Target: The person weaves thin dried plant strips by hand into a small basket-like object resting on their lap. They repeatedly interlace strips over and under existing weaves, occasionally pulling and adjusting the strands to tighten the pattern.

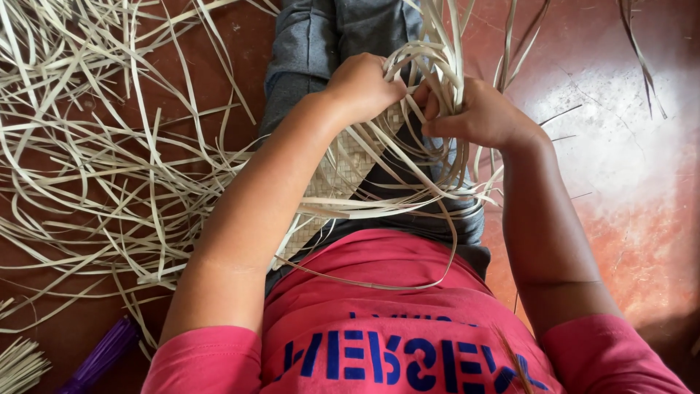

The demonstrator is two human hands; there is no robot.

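Observation:
My left hand (362, 86) and my right hand (477, 113) are close together over my lap, both closed around pale, flat plant strips (437, 55) that rise from a partly woven mat (343, 171). The mat lies across my grey trousers (313, 44), under my left forearm. Loose strip ends fan out from its edge towards my pink shirt (394, 292). My fingertips are hidden among the strips.
A big loose tangle of the same pale strips (95, 146) covers the red-brown floor (627, 219) to the left. A purple bundle (102, 354) and another pale bunch (18, 365) lie at the bottom left. A few strips hang at the top right.

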